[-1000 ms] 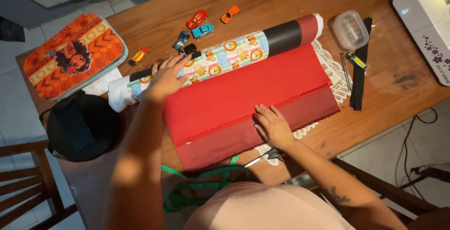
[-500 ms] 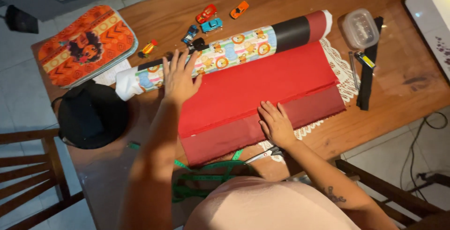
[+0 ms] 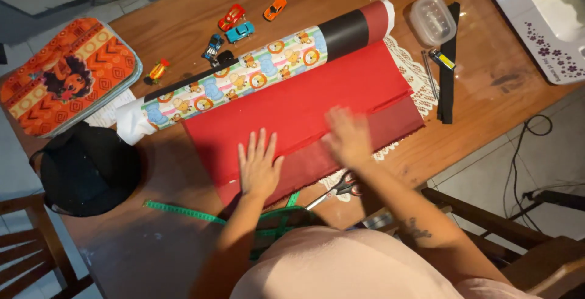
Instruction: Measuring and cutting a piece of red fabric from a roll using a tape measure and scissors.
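Fabric work fills a wooden table [image 3: 183, 37], and reading from its left end, an orange patterned case [image 3: 64, 73] with a cartoon figure printed on its lid lies flat at the corner, with a black cap [image 3: 88, 168] just below it near the table edge. A green measuring tape [image 3: 183, 211] trails along the near edge, within easy reach of the left hand [image 3: 259, 165], which lies flat with fingers spread and close together, palm down on the red fabric [image 3: 298, 107]; it grips nothing and seems to be pinning the sheet so it lies smooth. The fabric is unrolled toward the person from a roll [image 3: 256, 73] whose outer wrap is a striped print of round animal badges, then a black band, then red at the right end; the roll's own weight seems to anchor the far edge. Small toy cars [image 3: 234, 22] sit scattered beyond it. The right hand [image 3: 347, 137] is motion-blurred over a darker folded strip of the red fabric, apparently open and flat, though I cannot tell its hold for sure. Scissors [image 3: 338, 189] lie just under its wrist. Further right sit a clear lidded box [image 3: 431, 19], a black strip [image 3: 448, 67], and a white sewing machine [image 3: 542, 19] with purple flower marks.
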